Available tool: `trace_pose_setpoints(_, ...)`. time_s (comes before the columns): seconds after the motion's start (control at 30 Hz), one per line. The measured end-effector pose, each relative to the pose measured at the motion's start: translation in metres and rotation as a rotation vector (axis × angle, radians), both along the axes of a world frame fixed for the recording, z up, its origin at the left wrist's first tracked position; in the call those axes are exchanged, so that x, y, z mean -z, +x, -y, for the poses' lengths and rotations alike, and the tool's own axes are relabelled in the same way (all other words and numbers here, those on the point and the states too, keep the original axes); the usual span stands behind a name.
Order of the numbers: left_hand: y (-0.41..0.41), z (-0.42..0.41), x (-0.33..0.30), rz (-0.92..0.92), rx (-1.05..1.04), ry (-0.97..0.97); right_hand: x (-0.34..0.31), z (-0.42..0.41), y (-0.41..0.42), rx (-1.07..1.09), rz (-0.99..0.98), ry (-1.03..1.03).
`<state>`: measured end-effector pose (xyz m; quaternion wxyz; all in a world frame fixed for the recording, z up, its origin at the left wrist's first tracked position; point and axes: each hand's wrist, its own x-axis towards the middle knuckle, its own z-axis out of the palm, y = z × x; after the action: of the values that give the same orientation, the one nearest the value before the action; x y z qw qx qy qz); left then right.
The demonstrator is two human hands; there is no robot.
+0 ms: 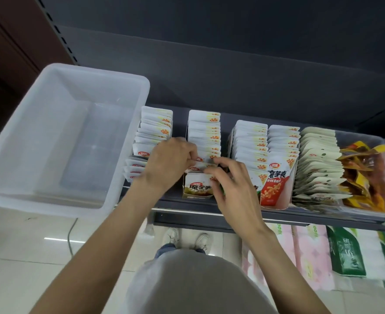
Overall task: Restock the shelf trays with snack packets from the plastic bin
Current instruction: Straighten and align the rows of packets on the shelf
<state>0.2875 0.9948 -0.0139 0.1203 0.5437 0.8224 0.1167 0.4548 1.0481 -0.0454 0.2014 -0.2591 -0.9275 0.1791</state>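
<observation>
Nearest the camera, two bare forearms reach up from six o'clock toward the shelf [254, 215], and both hands meet over the second tray [197, 191] from the left, just right of centre. The left hand [168, 162] curls its fingers round the left end of a white packet [201, 165], and the right hand [228, 180] pinches the right end of the same packet between thumb and fingertips, so each grip is closed on it rather than open. The packet lies flat-ish across the tray's front, touching the packets behind it, not yet stood upright. The step in hand looks like seating this packet into the front of its row; the restock seems close to its end, judging by how things lie. At nine o'clock from the hands sits the bin [58, 141], its translucent floor showing no packets that I can make out, so this one may be the last. At three o'clock stand two more trays of white packets [266, 152], tightly filed, then a fan of pale packets [318, 164], then yellow and orange bags [363, 175] at the far right. At eleven o'clock a further row [151, 137] leans unevenly, some packets slumped forward. The next move, as I judge it, calls for tilting the held packet upright, sliding it down behind the tray's printed front wall, and easing both hands off without dragging neighbours out. Beyond the trays the dark back panel [232, 75] rises at twelve o'clock.
</observation>
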Motion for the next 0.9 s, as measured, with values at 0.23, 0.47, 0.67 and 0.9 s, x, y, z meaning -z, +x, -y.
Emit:
trace_pose_setpoints(0.23, -0.004, -0.006, 0.006, -0.017, 0.047, 0.241, 0.003, -0.003, -0.005, 0.039, -0.028, -0.051)
trace_pose_setpoints(0.47, 0.035, 0.002, 0.024, 0.603, -0.364, 0.566, 0.014, 0.006, -0.024, 0.253, -0.02, -0.168)
trace_pose_setpoints(0.67, 0.06, -0.003, 0.023, 1.201, -0.723, 0.619, 0.018, 0.011, -0.033, 0.325, -0.259, -0.848)
trace_pose_setpoints(0.9, 0.055, -0.013, 0.044, 1.265, -0.67, 0.607, 0.014, 0.003, -0.052, 0.401, -0.462, -1.118)
